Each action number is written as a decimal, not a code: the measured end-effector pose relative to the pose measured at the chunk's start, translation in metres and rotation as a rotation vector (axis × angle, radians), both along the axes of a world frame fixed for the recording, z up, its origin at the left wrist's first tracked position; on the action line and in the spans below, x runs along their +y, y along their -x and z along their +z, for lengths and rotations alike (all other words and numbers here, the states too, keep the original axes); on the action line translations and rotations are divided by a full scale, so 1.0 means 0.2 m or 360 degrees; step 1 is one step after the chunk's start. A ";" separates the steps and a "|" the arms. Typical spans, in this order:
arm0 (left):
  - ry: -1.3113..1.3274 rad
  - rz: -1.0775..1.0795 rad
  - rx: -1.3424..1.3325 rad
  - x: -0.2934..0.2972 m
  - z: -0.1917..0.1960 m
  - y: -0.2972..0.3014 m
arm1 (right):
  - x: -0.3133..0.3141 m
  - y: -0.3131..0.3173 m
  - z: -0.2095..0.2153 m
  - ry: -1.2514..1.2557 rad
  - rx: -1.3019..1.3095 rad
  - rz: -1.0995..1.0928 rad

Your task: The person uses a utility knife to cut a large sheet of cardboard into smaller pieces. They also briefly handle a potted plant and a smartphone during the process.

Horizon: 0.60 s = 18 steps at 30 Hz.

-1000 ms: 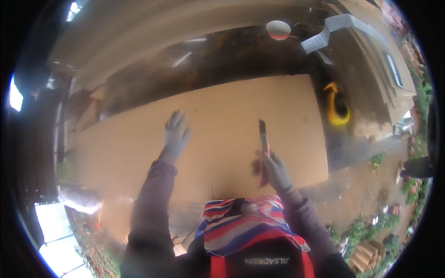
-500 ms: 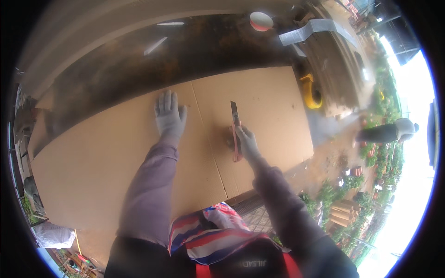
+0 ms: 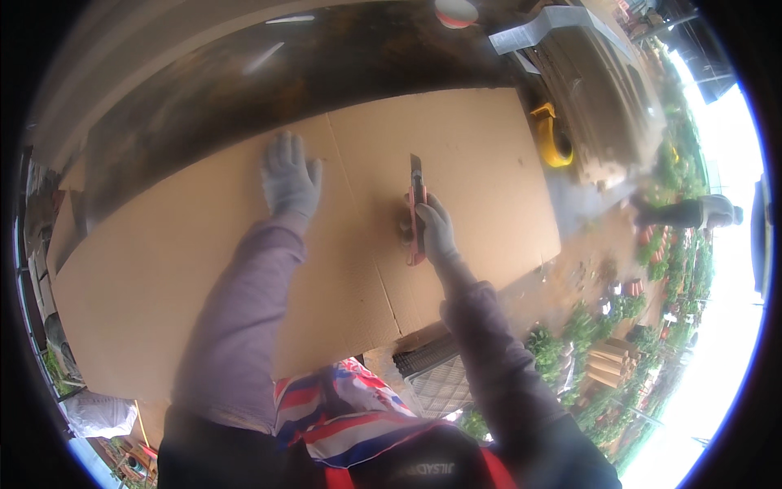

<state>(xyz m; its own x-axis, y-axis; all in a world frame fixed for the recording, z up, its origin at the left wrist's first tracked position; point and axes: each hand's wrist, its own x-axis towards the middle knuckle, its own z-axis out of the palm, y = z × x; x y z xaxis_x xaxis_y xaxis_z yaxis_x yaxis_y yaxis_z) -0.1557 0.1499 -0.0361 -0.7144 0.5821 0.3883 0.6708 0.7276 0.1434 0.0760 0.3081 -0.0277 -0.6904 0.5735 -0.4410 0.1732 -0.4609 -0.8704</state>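
A large flat sheet of brown cardboard (image 3: 204, 277) lies in front of me, with a crease running across it toward my body and a slit near its close edge. My left hand (image 3: 291, 178), in a pale glove, rests flat on the sheet left of the crease, fingers stretched out. To the right of the crease, my gloved right hand (image 3: 438, 226) is wrapped round a pink utility knife (image 3: 417, 213). Its dark blade is out and points away from me, above the cardboard.
Behind the sheet is a dark tabletop (image 3: 195, 122) with a red and white bowl (image 3: 456, 12). A yellow tape dispenser (image 3: 554, 138) sits at the right, beside stacked cardboard (image 3: 607, 90). Farther right, a person (image 3: 692, 213) stands among potted plants (image 3: 582, 334).
The cardboard and both hands appear slightly higher in the picture. My right hand still grips the knife, whose pink handle is turned more into sight. The left hand stays flat.
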 end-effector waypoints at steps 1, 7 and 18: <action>-0.0001 -0.0009 -0.0005 0.00 0.00 0.00 | -0.01 0.01 0.01 -0.0049 -0.0093 -0.0025; 0.0100 0.0065 -0.0020 0.00 0.03 -0.03 | -0.04 0.06 0.23 -0.0003 -0.0115 -0.0006; 0.0161 0.0066 -0.0140 -0.01 0.04 -0.02 | -0.07 0.59 0.01 -0.0341 -0.0054 0.0186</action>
